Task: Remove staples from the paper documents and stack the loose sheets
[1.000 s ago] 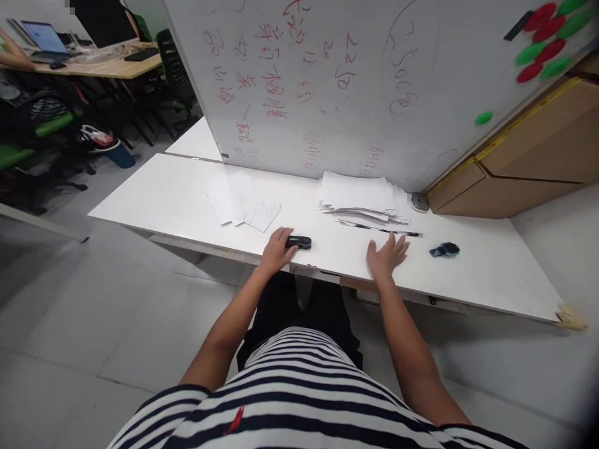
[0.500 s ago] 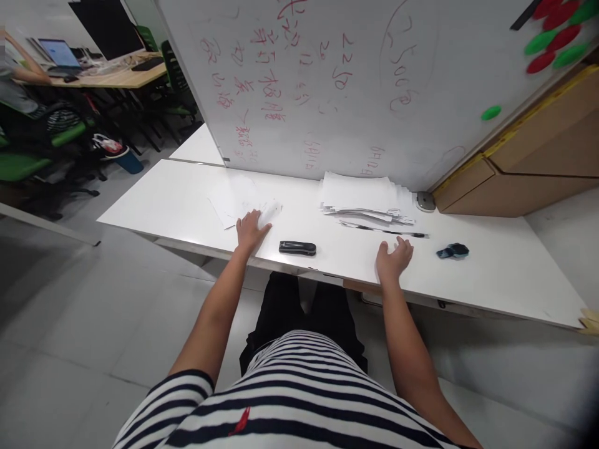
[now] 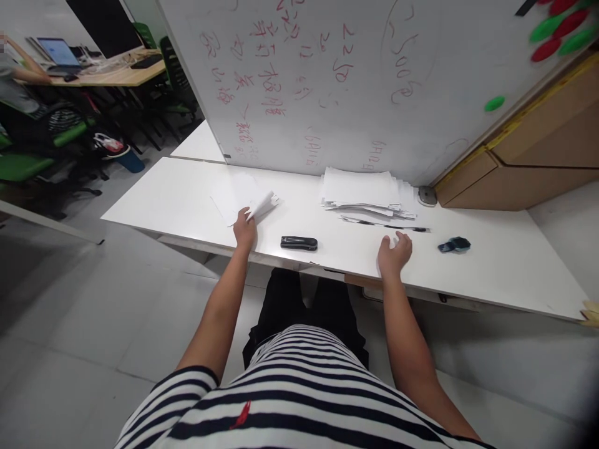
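At the left of the white table, my left hand (image 3: 244, 231) is closed on the near edge of some white paper sheets (image 3: 262, 206), which are bent up on their right side. More white paper (image 3: 231, 190) lies flat just behind them. My right hand (image 3: 395, 254) rests at the table's front edge with fingers apart and nothing in it. Between my hands lies a black stapler (image 3: 299, 243). A pen (image 3: 386, 225) lies beyond my right hand, in front of a thick stack of paper (image 3: 358, 187). To the right is a small dark blue and black object (image 3: 454, 244) of unclear kind.
A whiteboard (image 3: 299, 81) with red writing stands along the back of the table (image 3: 187, 212). Cardboard boxes (image 3: 528, 181) and a small grey device (image 3: 427, 196) are at the right rear. A person's arm (image 3: 28, 72) shows at a desk far left, near a blue bin (image 3: 128, 159).
My left hand has gone from lying spread by the sheets to gripping them, and their right side has lifted. My right hand has barely moved.
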The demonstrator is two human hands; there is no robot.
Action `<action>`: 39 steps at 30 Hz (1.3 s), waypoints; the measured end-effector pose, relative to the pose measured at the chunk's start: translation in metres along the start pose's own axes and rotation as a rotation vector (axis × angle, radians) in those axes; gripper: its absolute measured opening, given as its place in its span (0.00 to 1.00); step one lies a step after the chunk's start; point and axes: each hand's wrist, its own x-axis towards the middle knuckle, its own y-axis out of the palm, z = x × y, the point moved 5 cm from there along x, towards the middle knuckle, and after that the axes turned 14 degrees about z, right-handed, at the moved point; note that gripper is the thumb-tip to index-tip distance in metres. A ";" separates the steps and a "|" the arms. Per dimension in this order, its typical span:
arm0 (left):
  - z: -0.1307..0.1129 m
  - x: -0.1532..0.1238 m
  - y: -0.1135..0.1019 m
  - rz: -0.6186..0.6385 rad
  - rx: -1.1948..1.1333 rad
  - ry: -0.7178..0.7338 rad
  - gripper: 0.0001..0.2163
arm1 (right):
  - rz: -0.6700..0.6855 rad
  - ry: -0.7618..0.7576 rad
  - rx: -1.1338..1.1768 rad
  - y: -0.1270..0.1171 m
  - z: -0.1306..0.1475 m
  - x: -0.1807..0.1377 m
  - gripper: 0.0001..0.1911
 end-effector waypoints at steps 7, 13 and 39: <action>-0.016 -0.023 -0.018 -0.203 -0.413 -0.043 0.16 | -0.084 -0.048 0.122 -0.013 0.014 -0.011 0.21; -0.092 -0.084 -0.001 0.044 -0.933 0.161 0.21 | 0.450 -0.285 0.634 -0.015 0.103 -0.076 0.29; -0.002 0.022 -0.015 0.265 0.660 0.160 0.18 | 0.286 0.275 0.920 -0.022 0.009 -0.141 0.20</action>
